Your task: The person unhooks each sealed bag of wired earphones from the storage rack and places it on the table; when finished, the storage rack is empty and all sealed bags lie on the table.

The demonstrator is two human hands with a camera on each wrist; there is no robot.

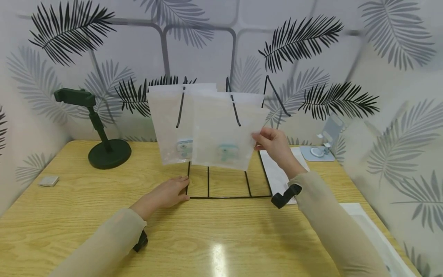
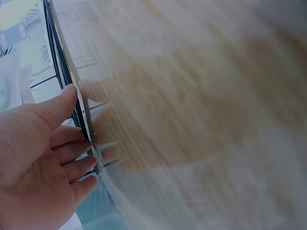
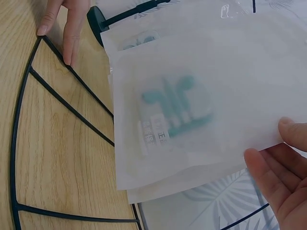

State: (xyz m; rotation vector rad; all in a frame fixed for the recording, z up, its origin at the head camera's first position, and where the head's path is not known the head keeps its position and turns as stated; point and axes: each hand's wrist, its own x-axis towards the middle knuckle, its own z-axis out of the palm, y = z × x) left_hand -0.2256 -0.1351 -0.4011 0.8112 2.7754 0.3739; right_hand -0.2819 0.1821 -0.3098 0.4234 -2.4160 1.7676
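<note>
My right hand pinches the right edge of a frosted plastic bag between thumb and fingers. This bag hangs from the middle hook of a black wire rack, with another layer behind its edge in the right wrist view. Blue-green print shows low on it. To its left, partly covered by it, a second frosted bag hangs from the left hook. My left hand rests at the rack base's front left corner, thumb on the corner and extended fingers along the side rail.
The rack's right hook carries no bag. A dark green phone stand is at the back left, a small white square object near the left edge. White sheets lie at right, and a pale folding stand at the back right.
</note>
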